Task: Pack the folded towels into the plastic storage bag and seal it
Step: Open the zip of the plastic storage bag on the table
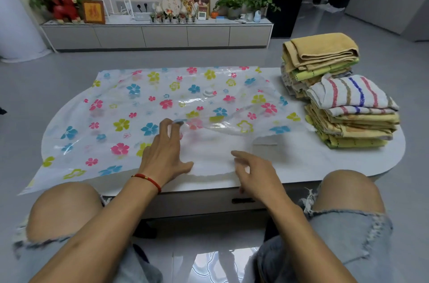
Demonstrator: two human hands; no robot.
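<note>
A clear plastic storage bag (130,108) printed with pink, blue and yellow flowers lies spread flat over the white table (301,157). A white valve cap (209,92) sits on its upper layer. My left hand (166,150) pinches the bag's upper layer at the open right end and lifts it slightly. Just right of it, my right hand (253,176) hovers over the near table edge, fingers apart and holding nothing. Two stacks of folded towels stand at the table's right end: a far stack topped by a yellow towel (322,50) and a near stack topped by a striped white towel (352,95).
My knees in torn denim shorts press against the table's front edge. A low grey cabinet (157,35) with plants, frames and small ornaments runs along the far wall. Grey floor surrounds the table.
</note>
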